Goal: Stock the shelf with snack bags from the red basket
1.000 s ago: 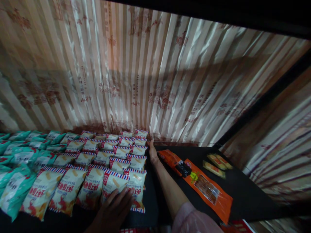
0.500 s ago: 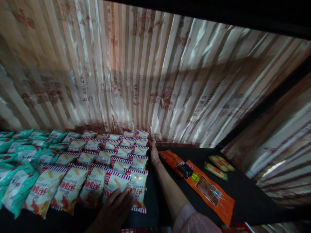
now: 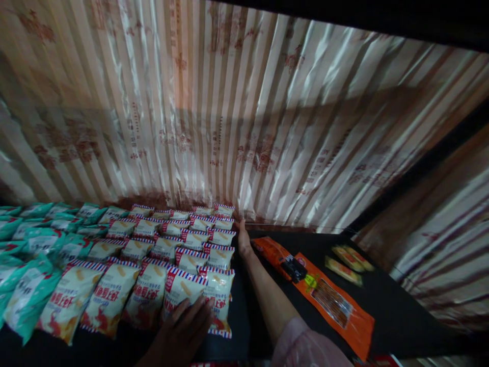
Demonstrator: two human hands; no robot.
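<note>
Rows of white snack bags with striped red-and-blue edges stand on a dark shelf (image 3: 263, 316). My left hand (image 3: 189, 323) lies against the lower front of two of them, a front snack bag (image 3: 185, 285) and the right-hand corner snack bag (image 3: 217, 285), fingers stretched out. At the back right end of the rows, my right hand (image 3: 243, 240) reaches in beside a rear snack bag (image 3: 222, 236). Its fingers look extended along the bags' side, though their tips are partly hidden. An orange packet (image 3: 332, 306) lies right of my right forearm.
Teal snack bags (image 3: 32, 290) fill the left of the shelf. A second orange packet (image 3: 273, 255) and several small yellow packets (image 3: 346, 267) lie on the right. Striped, wrinkled sheeting (image 3: 214, 112) hangs behind, and a dark beam (image 3: 420, 178) slants down at the right.
Both hands keep nearly the same places. The right-hand column of bags and the orange and yellow packets appear slightly further right in the view.
</note>
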